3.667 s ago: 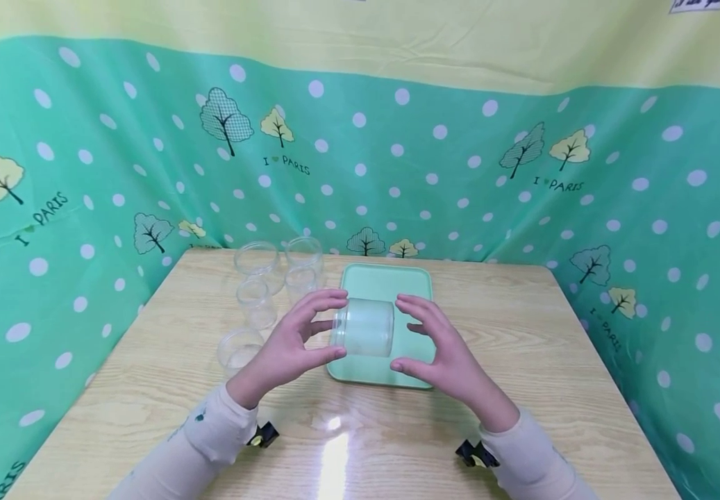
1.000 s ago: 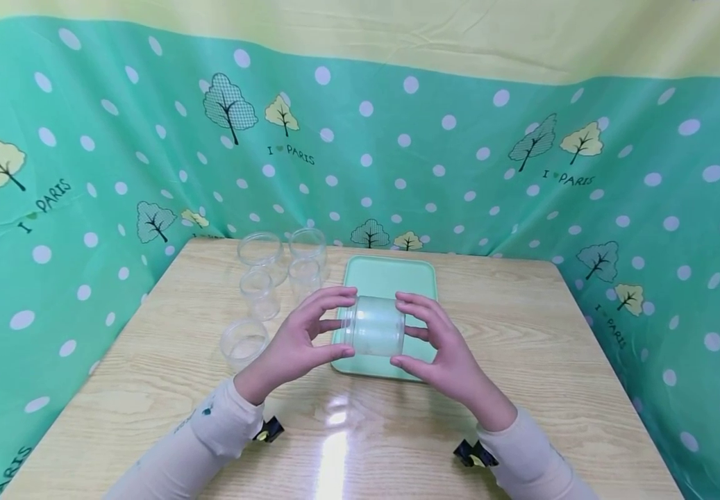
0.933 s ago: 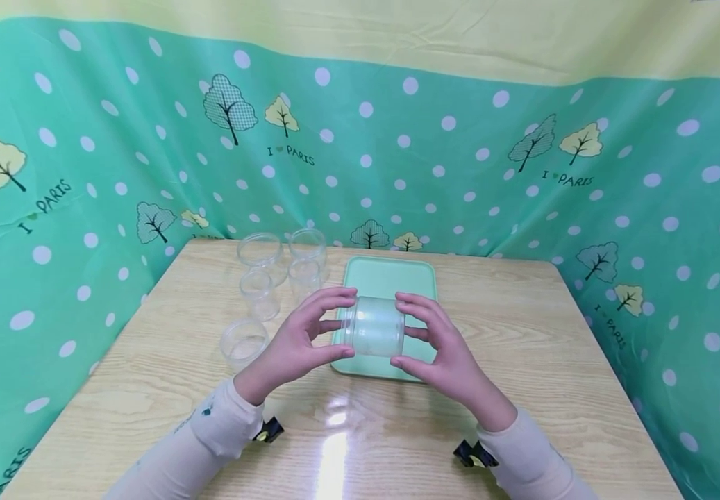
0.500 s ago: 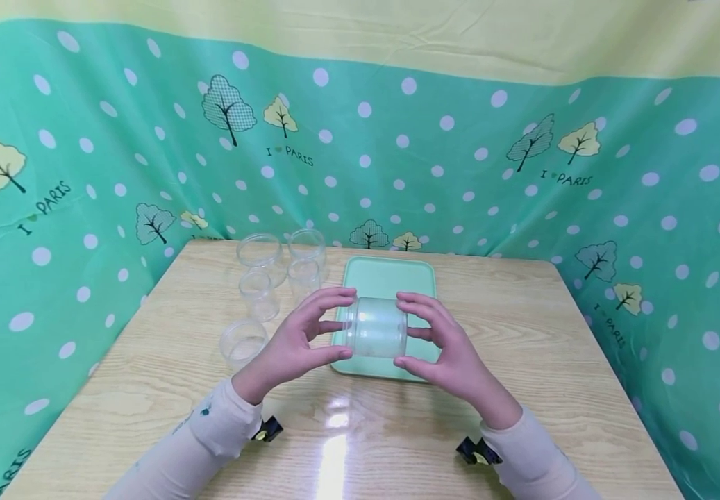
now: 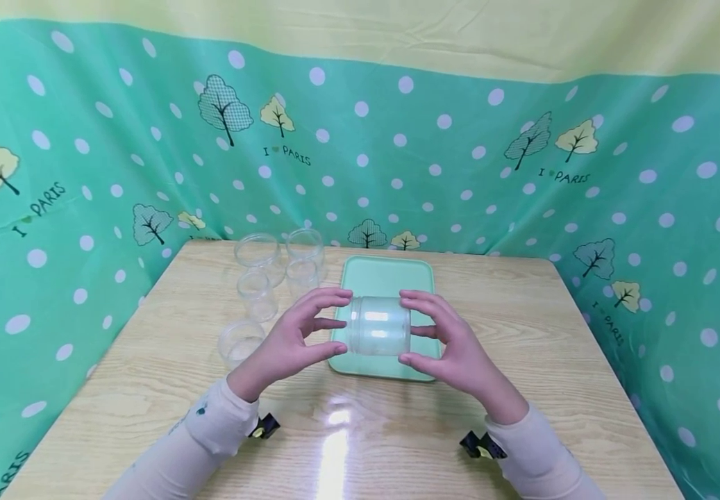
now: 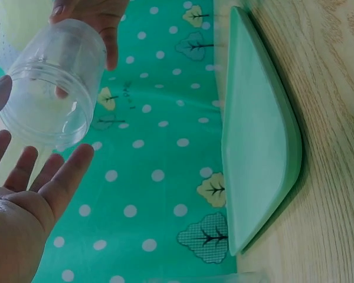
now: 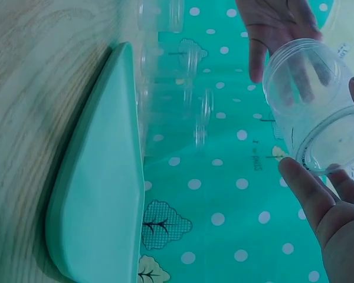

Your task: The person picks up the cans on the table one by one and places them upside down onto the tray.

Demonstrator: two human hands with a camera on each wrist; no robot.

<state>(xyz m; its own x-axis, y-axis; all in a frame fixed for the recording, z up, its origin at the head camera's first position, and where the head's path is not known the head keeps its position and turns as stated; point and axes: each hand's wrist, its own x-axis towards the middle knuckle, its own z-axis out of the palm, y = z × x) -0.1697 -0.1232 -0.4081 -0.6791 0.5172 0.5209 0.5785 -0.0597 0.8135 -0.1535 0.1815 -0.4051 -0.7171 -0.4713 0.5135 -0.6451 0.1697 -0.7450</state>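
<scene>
A clear, wide-mouthed plastic jar (image 5: 380, 326) lies sideways in the air over the green tray (image 5: 387, 274), its mouth toward the left. My right hand (image 5: 459, 351) holds the base end between thumb and fingers; the right wrist view shows those fingertips (image 7: 292, 168) against the jar's edge. Spread around the mouth end, my left hand (image 5: 285, 344) has its thumb and fingers extended, with a slight gap from the rim. In the left wrist view the jar's open mouth (image 6: 47, 109) faces the left palm. The jar looks see-through, with nothing visible inside.
Several clear jars stand left of the tray: a wide one (image 5: 260, 257), a taller one (image 5: 305, 246), narrow ones (image 5: 257, 295) and a low one (image 5: 239, 344) near the left forearm. A patterned green curtain (image 5: 360, 160) surrounds the wooden table (image 5: 522, 326) at the back and sides.
Earlier the left hand held the jar's mouth end and the right fingers stood apart from it. The jar has shifted right, the right hand grips its base, and the left fingers have come off.
</scene>
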